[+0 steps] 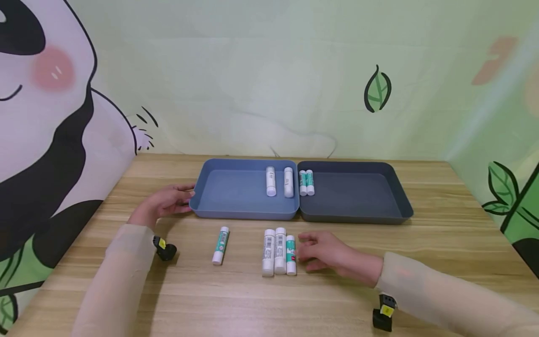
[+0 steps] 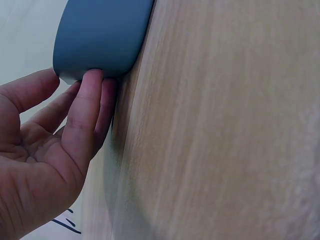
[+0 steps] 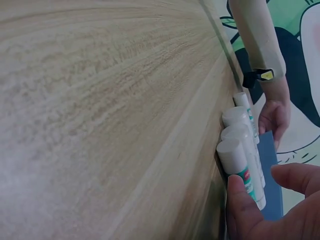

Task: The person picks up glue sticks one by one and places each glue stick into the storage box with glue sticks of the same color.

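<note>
My left hand point(image 1: 173, 200) is at the left end of the blue tray point(image 1: 229, 187). In the left wrist view its fairly straight fingertips touch the tray's outer wall point(image 2: 102, 40). My right hand point(image 1: 322, 250) lies beside a small green-and-white glue stick point(image 1: 291, 255), thumb and fingers spread apart. A fingertip comes right up to that stick in the right wrist view, with nothing pinched. Two larger white glue sticks point(image 1: 274, 251) stand in line against it on its left. Farther left, another green-and-white glue stick point(image 1: 221, 245) lies alone, slightly slanted.
Two white glue sticks point(image 1: 288, 182) lie apart in the blue tray's right half. A dark grey tray point(image 1: 358, 199) adjoins it on the right, with two small green-and-white glue sticks point(image 1: 306, 182) side by side at its left end. A printed backdrop point(image 1: 269, 70) rises behind the wooden table point(image 1: 236, 299).
</note>
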Demonstrator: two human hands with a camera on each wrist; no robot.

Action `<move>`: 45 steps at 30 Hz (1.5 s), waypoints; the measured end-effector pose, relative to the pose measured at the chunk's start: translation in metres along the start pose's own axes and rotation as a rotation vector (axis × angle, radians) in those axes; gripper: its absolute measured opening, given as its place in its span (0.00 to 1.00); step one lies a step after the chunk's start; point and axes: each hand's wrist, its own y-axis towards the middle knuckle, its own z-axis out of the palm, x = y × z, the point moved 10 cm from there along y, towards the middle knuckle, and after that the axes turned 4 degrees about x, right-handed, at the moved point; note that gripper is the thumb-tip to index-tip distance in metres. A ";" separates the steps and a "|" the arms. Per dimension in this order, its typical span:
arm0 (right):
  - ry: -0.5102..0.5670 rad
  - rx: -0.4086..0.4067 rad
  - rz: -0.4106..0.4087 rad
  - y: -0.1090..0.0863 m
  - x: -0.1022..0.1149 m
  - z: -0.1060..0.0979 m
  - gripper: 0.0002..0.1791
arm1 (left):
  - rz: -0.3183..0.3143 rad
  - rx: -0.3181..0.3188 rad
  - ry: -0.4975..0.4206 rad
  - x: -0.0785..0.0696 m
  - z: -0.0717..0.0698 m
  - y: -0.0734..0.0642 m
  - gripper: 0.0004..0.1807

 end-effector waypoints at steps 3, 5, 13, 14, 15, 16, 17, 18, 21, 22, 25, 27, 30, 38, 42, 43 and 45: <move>-0.010 -0.017 0.014 0.004 -0.001 0.001 0.37 | 0.006 0.005 0.002 -0.003 0.001 0.000 0.36; -0.022 -0.036 0.029 0.006 -0.001 0.001 0.37 | 0.006 0.005 0.004 -0.003 0.001 0.000 0.36; -0.147 -0.103 0.028 0.012 0.006 0.006 0.40 | 0.011 0.000 0.028 -0.004 -0.001 -0.001 0.37; -0.155 -0.110 0.029 0.013 0.006 0.006 0.39 | 0.008 -0.004 0.029 -0.004 -0.002 -0.001 0.37; -0.166 -0.117 0.030 0.014 0.007 0.006 0.39 | 0.007 -0.005 0.032 -0.004 -0.002 -0.002 0.37; -0.171 -0.125 0.031 0.015 0.007 0.005 0.39 | 0.005 -0.008 0.034 -0.004 -0.003 -0.002 0.37; -0.178 -0.131 0.032 0.016 0.007 0.005 0.38 | 0.000 -0.014 0.031 -0.004 -0.004 -0.002 0.36; -0.184 -0.135 0.031 0.017 0.007 0.005 0.38 | -0.002 -0.017 0.025 -0.004 -0.005 -0.002 0.36; -0.189 -0.142 0.030 0.017 0.008 0.004 0.37 | -0.004 -0.021 0.024 -0.005 -0.005 -0.002 0.37; -0.188 -0.142 0.026 0.017 0.008 0.004 0.36 | -0.003 -0.023 0.023 -0.005 -0.005 -0.002 0.37; -0.192 -0.143 0.021 0.015 0.009 0.005 0.36 | 0.001 -0.021 0.039 -0.005 -0.004 -0.002 0.37; -0.201 -0.145 0.016 0.014 0.010 0.006 0.36 | 0.003 -0.022 0.047 -0.005 -0.003 -0.002 0.36; -0.217 -0.152 0.017 0.012 0.010 0.006 0.34 | 0.002 -0.022 0.046 -0.003 -0.003 -0.001 0.36; -0.202 -0.155 0.039 0.010 0.006 0.008 0.27 | 0.003 -0.013 0.025 0.001 -0.002 0.001 0.37; -0.199 -0.153 0.026 0.009 0.008 0.010 0.26 | -0.005 -0.013 0.026 0.002 -0.002 0.002 0.37; -0.209 -0.153 0.023 0.008 0.009 0.011 0.26 | -0.007 -0.013 0.026 0.001 -0.002 0.002 0.37; -0.235 -0.149 0.021 0.007 0.010 0.011 0.27 | -0.009 -0.010 0.029 0.001 -0.001 0.002 0.37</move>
